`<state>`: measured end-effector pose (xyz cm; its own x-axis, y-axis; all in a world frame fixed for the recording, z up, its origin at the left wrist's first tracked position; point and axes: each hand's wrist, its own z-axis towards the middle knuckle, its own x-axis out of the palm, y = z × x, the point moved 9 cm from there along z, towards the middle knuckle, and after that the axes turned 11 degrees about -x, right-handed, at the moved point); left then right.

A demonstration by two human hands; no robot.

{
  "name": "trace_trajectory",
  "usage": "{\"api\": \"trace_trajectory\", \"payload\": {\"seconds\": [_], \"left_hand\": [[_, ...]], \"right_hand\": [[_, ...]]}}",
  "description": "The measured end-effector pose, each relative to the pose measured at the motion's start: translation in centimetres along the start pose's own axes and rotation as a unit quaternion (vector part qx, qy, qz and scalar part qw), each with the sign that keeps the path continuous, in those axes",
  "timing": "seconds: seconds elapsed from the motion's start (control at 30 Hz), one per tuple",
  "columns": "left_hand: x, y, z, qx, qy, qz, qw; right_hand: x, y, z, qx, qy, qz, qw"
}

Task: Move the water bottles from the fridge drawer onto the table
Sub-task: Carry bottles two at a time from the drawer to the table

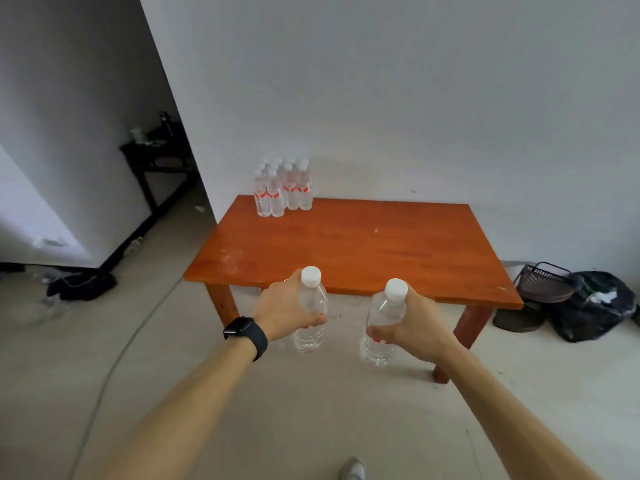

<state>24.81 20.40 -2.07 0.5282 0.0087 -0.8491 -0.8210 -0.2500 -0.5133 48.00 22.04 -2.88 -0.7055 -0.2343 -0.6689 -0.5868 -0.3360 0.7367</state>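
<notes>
Ahead, table (363, 251) holds clustered bottles (283, 188); left hand (285, 308) and right hand (415, 327) each wrap a bottle (310, 327), and crowding the cluster could topple it.

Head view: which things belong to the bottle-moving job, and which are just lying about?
Job: left hand gripping left water bottle; right hand gripping right water bottle; water bottle cluster standing at far left corner of wooden table.
Lying about: wire basket, black bag, dark cloth on floor, dark side table.
</notes>
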Motion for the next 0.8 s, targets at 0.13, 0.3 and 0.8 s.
{"api": "trace_trajectory", "payload": {"seconds": [0.13, 0.3, 0.8], "left_hand": [[-1.4, 2.4, 7.7, -0.016, -0.014, -0.008, 1.000], [-3.1, 3.9, 18.0, -0.037, -0.019, -0.006, 0.999], [-5.0, 9.1, 42.3, -0.032, -0.002, -0.019, 0.999]], "right_hand": [[1.8, -1.2, 8.5, -0.012, 0.011, 0.003, 1.000], [3.1, -2.7, 19.9, -0.008, 0.018, 0.009, 1.000], [9.6, -6.5, 45.4, 0.013, 0.074, -0.014, 0.997]]}}
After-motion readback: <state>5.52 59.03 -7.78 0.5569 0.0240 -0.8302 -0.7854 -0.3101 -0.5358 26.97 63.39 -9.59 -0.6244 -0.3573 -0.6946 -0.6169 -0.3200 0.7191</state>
